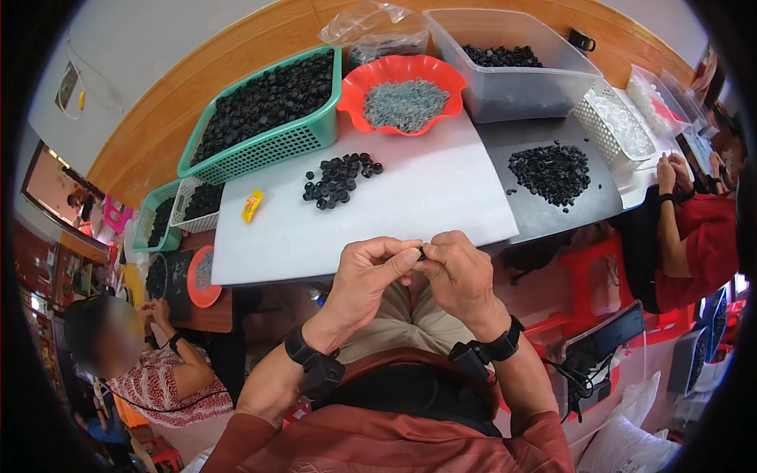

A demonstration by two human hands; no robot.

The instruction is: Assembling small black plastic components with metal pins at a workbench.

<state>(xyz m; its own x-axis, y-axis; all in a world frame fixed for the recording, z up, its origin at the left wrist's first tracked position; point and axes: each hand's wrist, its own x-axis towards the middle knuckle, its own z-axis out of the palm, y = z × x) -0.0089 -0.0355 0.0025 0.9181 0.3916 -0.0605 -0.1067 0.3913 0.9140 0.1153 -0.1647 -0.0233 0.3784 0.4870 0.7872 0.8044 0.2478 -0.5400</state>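
My left hand (364, 277) and my right hand (459, 276) meet above my lap, close to the near edge of the table. Both pinch one small black part (421, 253), mostly hidden by the fingertips; its exact kind does not show. Beyond them lies a white foam sheet (426, 193) with a loose heap of small black round caps (335, 183). A red wavy-rimmed bowl (456, 85) at the back holds many small grey, thin pieces (406, 105). Smaller black pieces (550, 175) lie piled on a dark grey board (603, 201) to the right.
A green basket (260, 158) full of black caps stands back left, near a yellow packet (252, 206). At the back right are a clear plastic bin (520, 98) and a white basket (619, 146). One person (177, 370) sits left, another (694, 236) right, by a red stool (595, 272).
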